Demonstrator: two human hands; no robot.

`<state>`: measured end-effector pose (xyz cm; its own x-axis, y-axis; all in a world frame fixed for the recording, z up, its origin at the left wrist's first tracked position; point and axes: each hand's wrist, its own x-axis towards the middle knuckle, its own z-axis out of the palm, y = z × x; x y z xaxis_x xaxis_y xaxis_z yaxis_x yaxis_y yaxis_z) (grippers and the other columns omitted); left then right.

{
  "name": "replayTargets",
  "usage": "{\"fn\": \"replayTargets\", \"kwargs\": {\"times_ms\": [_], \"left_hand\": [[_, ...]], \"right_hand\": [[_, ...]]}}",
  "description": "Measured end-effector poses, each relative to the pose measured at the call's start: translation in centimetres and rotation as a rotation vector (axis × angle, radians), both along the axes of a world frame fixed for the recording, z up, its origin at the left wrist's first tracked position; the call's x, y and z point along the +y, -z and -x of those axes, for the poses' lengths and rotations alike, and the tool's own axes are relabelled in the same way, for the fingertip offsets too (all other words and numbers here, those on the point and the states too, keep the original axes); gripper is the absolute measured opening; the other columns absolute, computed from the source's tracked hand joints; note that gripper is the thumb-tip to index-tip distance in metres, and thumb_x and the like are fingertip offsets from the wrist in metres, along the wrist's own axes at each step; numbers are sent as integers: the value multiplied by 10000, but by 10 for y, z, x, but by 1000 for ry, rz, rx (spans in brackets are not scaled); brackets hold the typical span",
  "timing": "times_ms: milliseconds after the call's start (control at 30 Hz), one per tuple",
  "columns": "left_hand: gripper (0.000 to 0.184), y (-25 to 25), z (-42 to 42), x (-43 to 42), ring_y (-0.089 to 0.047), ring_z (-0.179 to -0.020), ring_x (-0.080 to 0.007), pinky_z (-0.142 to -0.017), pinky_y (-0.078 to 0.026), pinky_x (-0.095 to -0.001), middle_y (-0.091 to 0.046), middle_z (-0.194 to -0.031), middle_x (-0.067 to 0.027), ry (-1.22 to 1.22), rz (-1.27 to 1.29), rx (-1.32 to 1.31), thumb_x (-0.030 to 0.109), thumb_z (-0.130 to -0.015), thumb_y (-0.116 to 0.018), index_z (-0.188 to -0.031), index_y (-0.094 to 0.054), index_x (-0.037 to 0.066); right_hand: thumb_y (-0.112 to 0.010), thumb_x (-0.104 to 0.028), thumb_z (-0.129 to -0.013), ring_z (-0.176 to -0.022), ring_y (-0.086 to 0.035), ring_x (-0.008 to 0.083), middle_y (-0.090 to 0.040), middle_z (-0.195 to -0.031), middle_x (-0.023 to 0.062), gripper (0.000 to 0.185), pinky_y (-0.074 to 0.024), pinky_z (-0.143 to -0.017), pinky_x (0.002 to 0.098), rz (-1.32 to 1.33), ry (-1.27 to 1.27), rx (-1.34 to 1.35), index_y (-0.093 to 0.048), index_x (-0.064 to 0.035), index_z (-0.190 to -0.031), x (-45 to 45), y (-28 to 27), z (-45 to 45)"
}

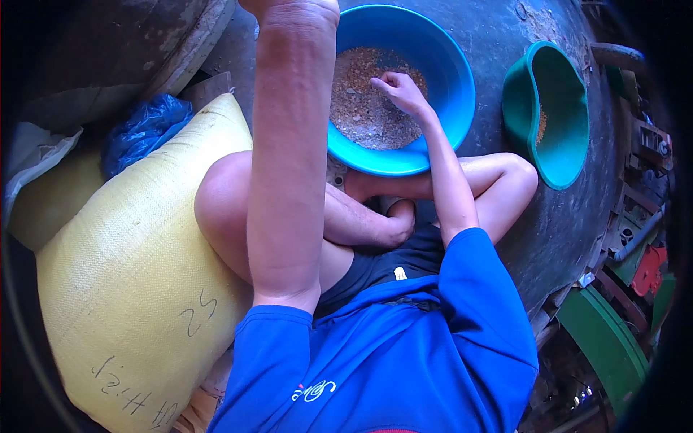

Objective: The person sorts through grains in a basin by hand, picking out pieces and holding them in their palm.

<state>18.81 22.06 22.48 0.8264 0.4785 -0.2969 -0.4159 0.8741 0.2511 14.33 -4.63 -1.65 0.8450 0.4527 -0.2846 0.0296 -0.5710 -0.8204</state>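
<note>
A blue plastic basin (452, 79) stands before my crossed legs. In it lies a layer of brown and orange grain mixed with pale bits (361, 108). My right hand (401, 94) is over this layer, its fingers curled in and the thumb against them; whatever they may hold is too small or hidden to make out. My left arm reaches up past the basin's left side. Only the wrist end of my left hand (294, 6) shows at the top edge, with its fingers out of frame.
To the right stands a green tub (563, 155) with some orange-yellow grain inside. A full yellow woven sack (137, 267) leans by my left knee, with a blue plastic bag (144, 130) behind it. Green and red metal parts (603, 339) lie at the far right.
</note>
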Motion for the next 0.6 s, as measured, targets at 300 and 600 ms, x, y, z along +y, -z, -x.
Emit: {"fn": "replayTargets", "kwargs": {"times_ms": [300, 600], "left_hand": [[244, 2, -4, 0, -648, -641, -174, -601, -584, -311, -646, -747, -35, -14, -4, 7, 90, -890, -486, -1023, -677, 17], [244, 0, -2, -3, -645, -643, -172, -600, -586, -307, -645, -754, -39, -9, -17, 8, 84, -891, -485, -1031, -671, 12]], "right_hand": [[-609, -403, -1051, -590, -433, 44, -500, -671, -78, 403, -317, -512, 263, -440, 155, 624, -629, -102, -784, -20, -31, 22], [-642, -442, -1013, -567, -521, 98, -572, -613, 17, 498, -431, -548, 327, 198, -91, 179, -699, -28, -741, -16, -32, 34]]}}
